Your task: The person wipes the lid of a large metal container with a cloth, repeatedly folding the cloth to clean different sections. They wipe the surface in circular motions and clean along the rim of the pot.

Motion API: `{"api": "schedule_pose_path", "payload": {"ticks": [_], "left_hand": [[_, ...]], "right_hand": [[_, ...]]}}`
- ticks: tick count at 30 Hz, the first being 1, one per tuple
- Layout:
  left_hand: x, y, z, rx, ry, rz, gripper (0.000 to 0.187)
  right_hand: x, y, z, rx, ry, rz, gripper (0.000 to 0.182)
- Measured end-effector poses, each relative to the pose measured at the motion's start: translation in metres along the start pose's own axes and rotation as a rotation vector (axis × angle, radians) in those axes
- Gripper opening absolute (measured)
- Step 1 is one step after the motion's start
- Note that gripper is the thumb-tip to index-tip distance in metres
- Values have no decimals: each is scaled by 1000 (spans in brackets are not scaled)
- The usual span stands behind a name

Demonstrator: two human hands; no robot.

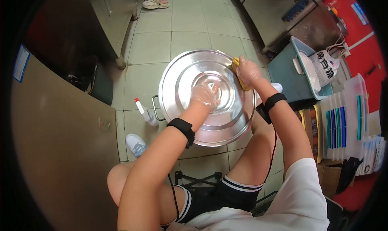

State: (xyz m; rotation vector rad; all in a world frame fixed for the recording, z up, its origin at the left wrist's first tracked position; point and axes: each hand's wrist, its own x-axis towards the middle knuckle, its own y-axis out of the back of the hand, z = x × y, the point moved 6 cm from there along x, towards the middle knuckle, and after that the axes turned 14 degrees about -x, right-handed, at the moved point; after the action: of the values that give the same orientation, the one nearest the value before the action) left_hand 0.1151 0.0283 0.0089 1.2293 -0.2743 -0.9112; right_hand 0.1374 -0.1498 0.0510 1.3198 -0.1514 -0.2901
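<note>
A large round metal pot lid [178, 85] sits in front of me on a pot, whose side handle [154, 107] sticks out at the left. My left hand [205, 95], in a clear plastic glove, is closed about the knob at the lid's centre; the knob itself is mostly hidden. At the lid's right rim, my right hand [249, 72], gloved the same way, grips a yellow cloth [242, 82] pressed against the metal edge. Black bands circle both wrists.
A white spray bottle [146, 113] with a red tip stands left of the pot. At right are a blue-grey bin [289, 69] holding a white bag [323, 67] and stacked clear plastic boxes [343, 121]. Steel cabinets [60, 134] flank the tiled floor. Another person's shoe [155, 3] shows far ahead.
</note>
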Motion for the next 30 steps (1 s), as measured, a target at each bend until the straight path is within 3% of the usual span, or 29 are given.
{"api": "schedule_pose_path", "payload": {"ticks": [7,11,15,17,18,21,24,28,30], "left_hand": [[0,2,1,-56,-25,81,70],[-7,4,-3,-173,-19,-4,70],[-17,13,-15,-436,-90,78,62],[-12,24,-31,-755,-85,2,49],[-15,36,-43,-748,-26,34,39],[-21,53,-98,-622,136,268,29],[-45,68,-142,-477,327,330,27],[-61,69,-166,-543,470,126,40],[-64,61,-168,-533,428,68,41]], "right_hand": [[43,6,-41,61,78,-17,34],[63,1,-56,110,109,-63,39],[65,4,-66,225,120,-57,40],[64,12,-75,229,136,-67,38],[63,15,-81,232,136,-70,38],[63,23,-104,223,161,-90,38],[59,29,-127,218,210,-94,35],[47,36,-157,209,279,-57,34],[40,39,-172,194,325,-42,34]]}}
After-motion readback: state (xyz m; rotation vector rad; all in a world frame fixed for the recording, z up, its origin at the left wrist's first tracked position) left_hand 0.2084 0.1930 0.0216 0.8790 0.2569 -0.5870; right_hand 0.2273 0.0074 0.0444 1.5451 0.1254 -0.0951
